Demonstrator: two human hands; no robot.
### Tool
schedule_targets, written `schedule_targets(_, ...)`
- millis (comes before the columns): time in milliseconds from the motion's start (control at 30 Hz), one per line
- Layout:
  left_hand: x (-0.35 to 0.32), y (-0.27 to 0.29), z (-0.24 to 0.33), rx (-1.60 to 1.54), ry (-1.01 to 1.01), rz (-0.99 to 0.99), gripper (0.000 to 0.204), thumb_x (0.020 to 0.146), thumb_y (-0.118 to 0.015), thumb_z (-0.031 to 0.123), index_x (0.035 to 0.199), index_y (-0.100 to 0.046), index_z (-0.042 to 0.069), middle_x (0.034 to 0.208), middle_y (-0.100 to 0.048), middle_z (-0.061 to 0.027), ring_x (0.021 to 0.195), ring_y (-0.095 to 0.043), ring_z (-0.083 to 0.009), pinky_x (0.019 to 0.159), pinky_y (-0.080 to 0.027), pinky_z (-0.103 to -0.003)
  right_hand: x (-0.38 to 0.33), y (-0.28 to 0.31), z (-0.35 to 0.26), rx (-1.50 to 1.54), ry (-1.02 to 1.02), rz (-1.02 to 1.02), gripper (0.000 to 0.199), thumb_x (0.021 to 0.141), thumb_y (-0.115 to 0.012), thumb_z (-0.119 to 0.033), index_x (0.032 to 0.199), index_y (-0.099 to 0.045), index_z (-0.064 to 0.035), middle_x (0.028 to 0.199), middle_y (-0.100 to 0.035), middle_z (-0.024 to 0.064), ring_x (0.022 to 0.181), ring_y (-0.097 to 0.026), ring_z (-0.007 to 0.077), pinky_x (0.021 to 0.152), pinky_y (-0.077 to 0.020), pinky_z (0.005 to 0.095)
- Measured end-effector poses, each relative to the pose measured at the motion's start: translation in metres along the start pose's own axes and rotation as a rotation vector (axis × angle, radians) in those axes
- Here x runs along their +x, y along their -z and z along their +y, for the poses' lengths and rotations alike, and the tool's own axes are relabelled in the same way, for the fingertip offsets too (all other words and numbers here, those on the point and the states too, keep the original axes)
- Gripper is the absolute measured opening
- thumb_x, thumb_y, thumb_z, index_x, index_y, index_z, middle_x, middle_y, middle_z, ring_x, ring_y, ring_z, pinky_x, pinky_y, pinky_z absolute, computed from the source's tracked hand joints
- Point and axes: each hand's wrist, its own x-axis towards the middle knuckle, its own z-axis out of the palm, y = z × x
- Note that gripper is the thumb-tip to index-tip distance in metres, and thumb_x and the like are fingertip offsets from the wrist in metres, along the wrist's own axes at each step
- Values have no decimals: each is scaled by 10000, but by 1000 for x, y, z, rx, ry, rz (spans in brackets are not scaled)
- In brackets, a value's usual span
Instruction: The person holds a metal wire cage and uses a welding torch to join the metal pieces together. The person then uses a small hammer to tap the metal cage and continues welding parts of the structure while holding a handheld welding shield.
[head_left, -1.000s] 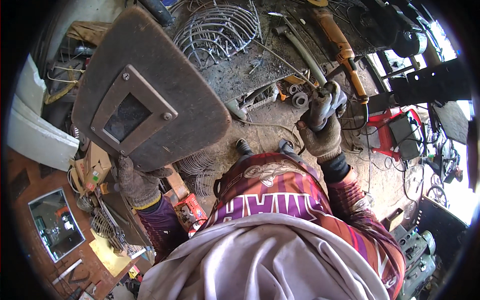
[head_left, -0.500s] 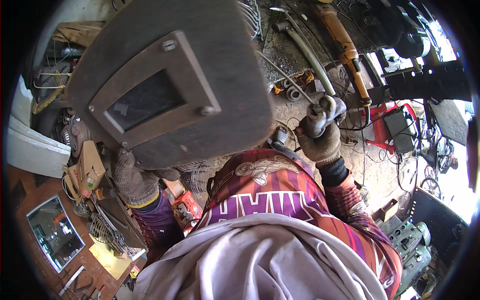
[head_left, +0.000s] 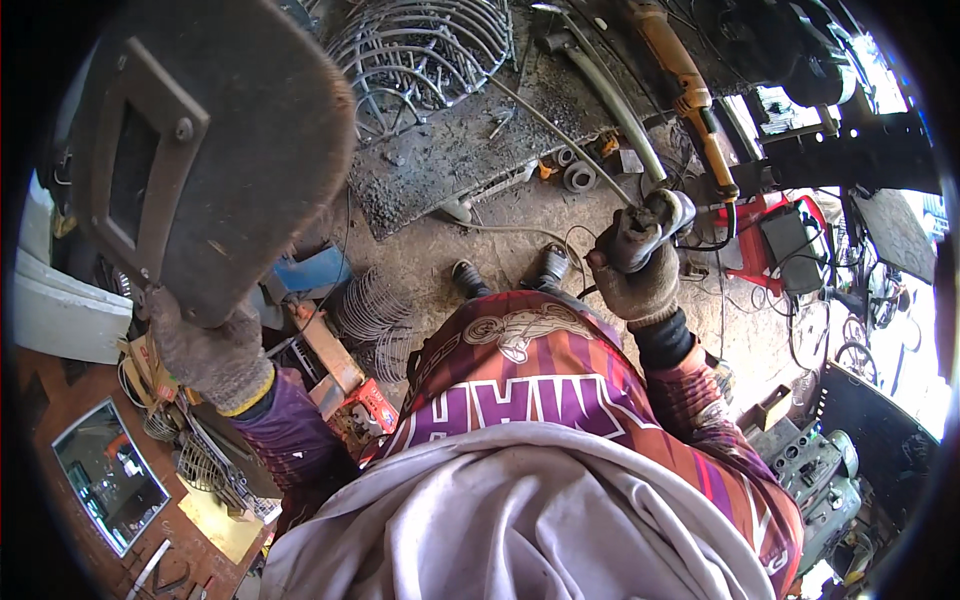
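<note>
My left hand (head_left: 208, 352), in a knitted work glove, grips the lower edge of a dark hand-held welding shield (head_left: 265, 165). The shield tilts at upper left, its framed window (head_left: 135, 170) facing left. My gloved right hand (head_left: 645, 288) is closed round a welding electrode holder (head_left: 640, 235). From its jaws a thin welding rod (head_left: 560, 135) slants up and left; its tip is near a rounded cage of bent metal rods (head_left: 425, 55) on the dark workbench (head_left: 430, 160). The shield hides part of the bench's left side.
A hammer (head_left: 605, 95) and an orange angle grinder (head_left: 680, 75) lie at the far right of the bench. Coiled wire rings (head_left: 375, 310) and a blue box (head_left: 308, 272) are on the floor at left. Cables cross the floor by a red-framed machine (head_left: 765, 245).
The welding shield has swung left and turned, carried by my left hand, uncovering the metal cage, bench and my feet. My right hand with the electrode holder has barely moved.
</note>
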Motion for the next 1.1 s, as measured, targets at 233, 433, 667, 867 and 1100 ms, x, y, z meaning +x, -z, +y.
schedule_targets(233, -6, -22, 0, -336, 315, -182, 547, 900, -598, 276, 1345, -422, 12, 1286, -529, -196, 1083, -595, -290, 874, -549, -420, 2, -3, -1, 129, -89, 19, 242, 755, -707, -107, 940, -567, -41, 790, -640, 54, 710, -610, 180, 665, -486, 317)
schedule_targets(433, -29, -60, -16, -200, 359, -269, 572, 872, -604, 182, 1357, -374, -17, 1144, -582, -192, 916, -634, -271, 730, -562, -337, 6, -7, -2, 69, -42, 3, 429, 817, -675, -182, 1190, -529, -30, 1097, -636, 118, 1000, -619, 242, 886, -480, 371)
schedule_targets(667, -37, -48, -29, -183, 282, -459, 566, 795, -630, 26, 1326, -434, -3, 1091, -601, -171, 951, -642, -228, 793, -552, -354, 2, -17, 6, 775, -399, 1, 488, 785, -698, -228, 1217, -540, -64, 1163, -608, 121, 1063, -594, 301, 885, -477, 399)
schedule_targets(867, -41, -75, -24, -226, 282, -423, 568, 795, -594, -39, 1335, -425, 0, 1099, -608, -172, 1004, -634, -242, 842, -565, -410, 7, -7, -2, 40, -142, -191, 459, 872, -610, -238, 1277, -482, -63, 1218, -584, 116, 1121, -559, 254, 926, -457, 379)
schedule_targets(1100, -44, -82, -21, -133, 327, -201, 712, 731, -641, -101, 1378, -360, 2, 1028, -634, -156, 750, -677, -193, 696, -597, -266, -5, -10, 18, 924, -398, -102, 375, 992, -407, -298, 1276, -478, -65, 1290, -544, 97, 1204, -509, 233, 1028, -394, 386)
